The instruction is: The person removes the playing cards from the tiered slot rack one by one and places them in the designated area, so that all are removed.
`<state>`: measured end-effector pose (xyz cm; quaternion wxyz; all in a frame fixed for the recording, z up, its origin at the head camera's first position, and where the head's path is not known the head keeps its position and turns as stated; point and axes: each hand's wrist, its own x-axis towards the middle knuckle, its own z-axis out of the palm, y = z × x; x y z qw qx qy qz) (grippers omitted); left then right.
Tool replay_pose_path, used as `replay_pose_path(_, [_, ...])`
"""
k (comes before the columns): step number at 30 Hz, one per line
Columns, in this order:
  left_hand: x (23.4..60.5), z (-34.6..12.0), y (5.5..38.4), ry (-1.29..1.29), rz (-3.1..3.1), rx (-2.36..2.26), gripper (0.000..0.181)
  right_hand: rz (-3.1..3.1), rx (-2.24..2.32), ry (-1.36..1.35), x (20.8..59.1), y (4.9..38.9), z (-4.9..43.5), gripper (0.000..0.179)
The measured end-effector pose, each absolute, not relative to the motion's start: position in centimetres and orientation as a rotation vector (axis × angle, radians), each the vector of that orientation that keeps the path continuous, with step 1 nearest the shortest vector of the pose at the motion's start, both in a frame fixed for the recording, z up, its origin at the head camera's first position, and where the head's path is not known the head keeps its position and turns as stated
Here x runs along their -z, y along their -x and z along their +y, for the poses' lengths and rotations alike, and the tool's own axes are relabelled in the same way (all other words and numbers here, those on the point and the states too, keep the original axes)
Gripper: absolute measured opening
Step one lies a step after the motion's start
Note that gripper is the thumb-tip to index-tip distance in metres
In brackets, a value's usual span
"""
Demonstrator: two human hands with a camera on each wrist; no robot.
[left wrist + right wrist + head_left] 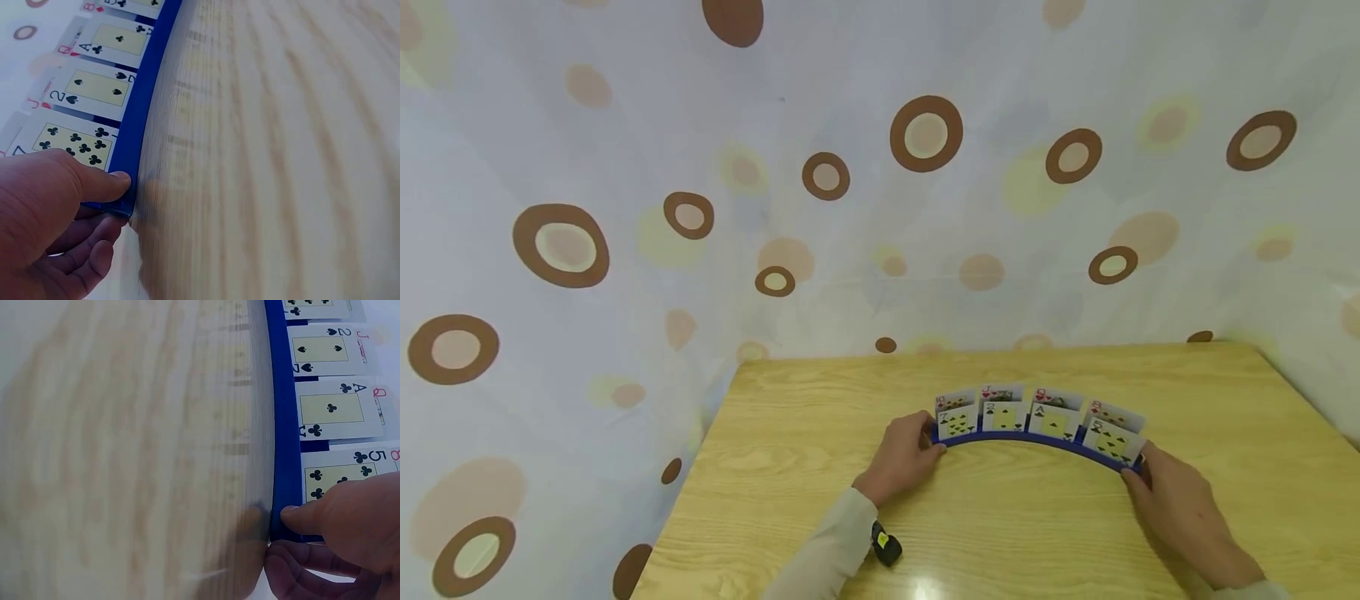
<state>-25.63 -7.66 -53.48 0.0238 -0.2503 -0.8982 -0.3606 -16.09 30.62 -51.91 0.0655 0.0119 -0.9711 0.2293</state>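
A curved blue playing card holder (1007,435) stands on the table with playing cards upright in two rows. In front are the seven of clubs (957,422), two of spades (90,90), ace of clubs (331,407) and five of clubs (1111,442). Behind them rise red-marked cards: a ten (951,398), jack (1002,390), queen (1060,397) and eight (1120,412), partly hidden. My left hand (901,457) pinches the holder's left end, thumb on its front strip. At the right end, my right hand (1183,504) pinches the holder the same way, its thumb below the five.
The light wood table (805,408) extends around the holder and ends at a pale curtain-like backdrop (850,225) with brown circles. A small black device with a yellow mark (885,543) sits by the left sleeve (827,542).
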Motion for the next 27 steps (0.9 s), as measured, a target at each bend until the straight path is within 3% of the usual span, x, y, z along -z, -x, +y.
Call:
replay_pose_path(12, [53.1,-10.3,25.9,0.736,-2.758,1.13,0.023,-2.929,-0.714,-0.121,51.0,17.9,28.8,0.03])
replay_pose_path(19, [54.4,-11.7,26.6,0.755,-2.739,1.082,0.022,-2.947,-0.73,-0.128,51.3,18.4,27.6,0.035])
replay_pose_path(27, [52.5,-13.0,24.8,0.58,-2.854,1.124,0.02,-2.968,-0.804,-0.174,51.8,18.8,25.9,0.037])
